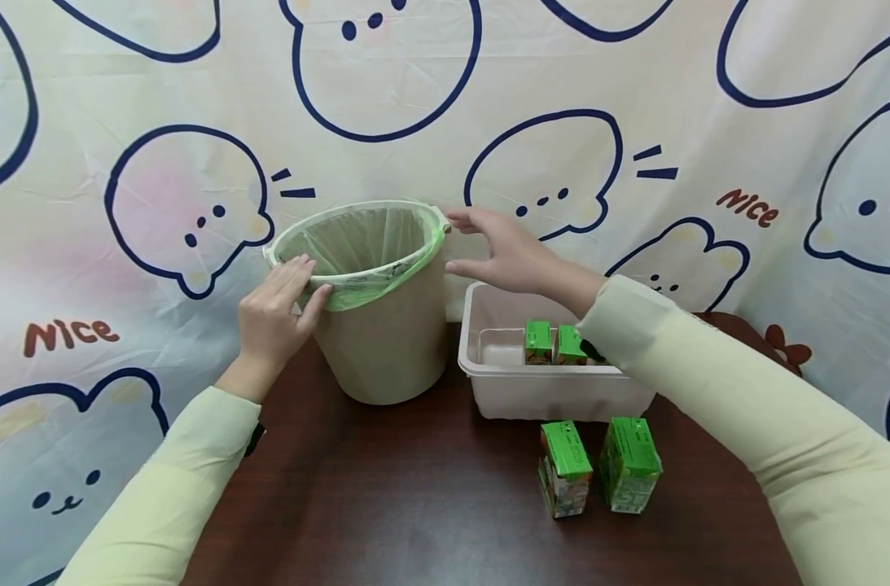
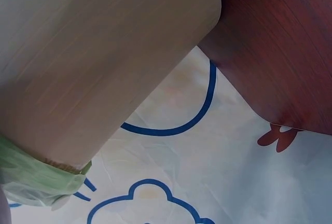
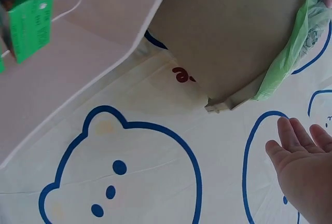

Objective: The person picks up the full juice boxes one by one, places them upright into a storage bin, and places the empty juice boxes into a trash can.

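Observation:
A beige trash can (image 1: 386,350) stands upright on the table, lined with a thin green plastic bag (image 1: 364,295) folded over its rim. My left hand (image 1: 276,313) rests at the can's near left rim, fingertips on the edge and thumb against the bag. My right hand (image 1: 514,252) is beside the far right rim with fingers extended and thumb spread. In the right wrist view, the right hand (image 3: 306,167) looks apart from the can. A sliver of my left hand shows at the left wrist view's edge; most is out of frame.
Right of the can stands a pale plastic bin (image 1: 554,395) holding green boxes (image 1: 538,342), partly hidden by my right forearm. Two green drink cartons, one left (image 1: 566,468) and one right (image 1: 631,464), stand on the dark wooden table (image 1: 386,505). A patterned curtain (image 1: 386,171) hangs behind.

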